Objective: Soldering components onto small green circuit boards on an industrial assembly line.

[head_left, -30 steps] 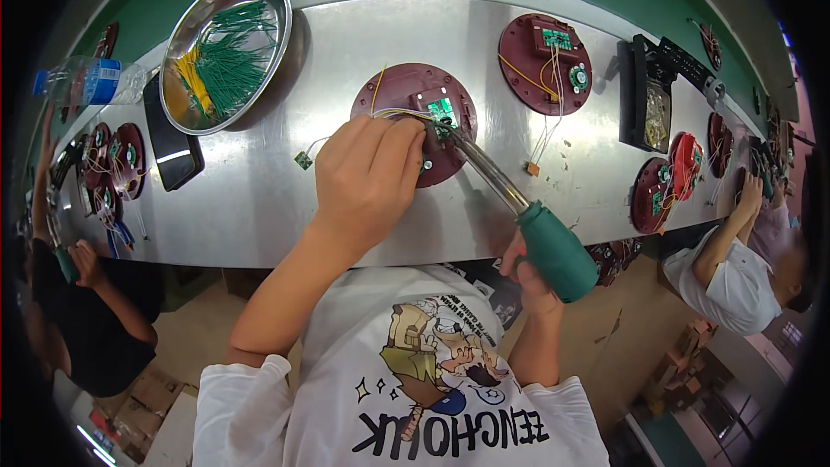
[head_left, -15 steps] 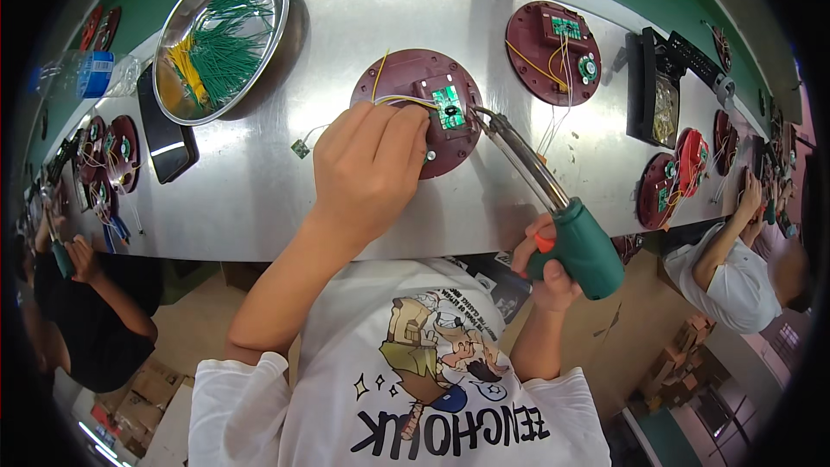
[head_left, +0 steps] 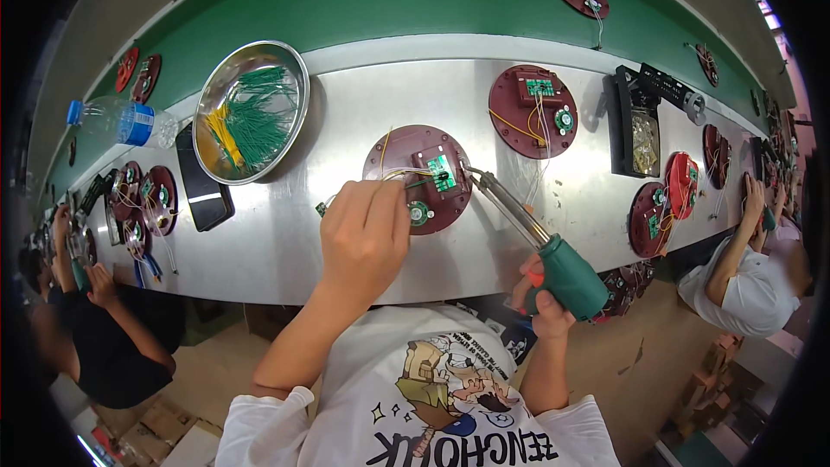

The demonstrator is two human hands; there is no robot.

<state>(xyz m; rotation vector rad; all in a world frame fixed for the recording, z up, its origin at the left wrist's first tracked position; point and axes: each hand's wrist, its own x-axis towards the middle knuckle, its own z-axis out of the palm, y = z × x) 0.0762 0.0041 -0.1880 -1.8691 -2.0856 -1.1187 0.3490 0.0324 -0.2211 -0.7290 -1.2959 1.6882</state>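
A round maroon disc [head_left: 399,145] lies on the bench in front of me, with a small green circuit board [head_left: 442,175] set in its raised block. My left hand [head_left: 367,229] is closed in a pinch at the disc's left side. From its fingertips a thin green wire [head_left: 418,182] runs to the board. White and yellow wires pass above those fingers. Wrapped around the handle of a green soldering gun [head_left: 571,277] is my right hand [head_left: 545,307], near the red trigger. The gun's metal tip is beside the board's right edge. A round green part [head_left: 419,213] shows below the board.
A steel bowl [head_left: 303,134] of green and yellow wires stands at left, beside a black phone [head_left: 203,182] and plastic bottle [head_left: 130,121]. Another wired disc [head_left: 510,125] lies right of mine, then a black soldering stand [head_left: 624,134]. Co-workers sit on both sides.
The view has shifted, so the bench sits lower in the picture. My left hand has drawn back slightly from the board, uncovering the round green part. The soldering tip stays beside the board.
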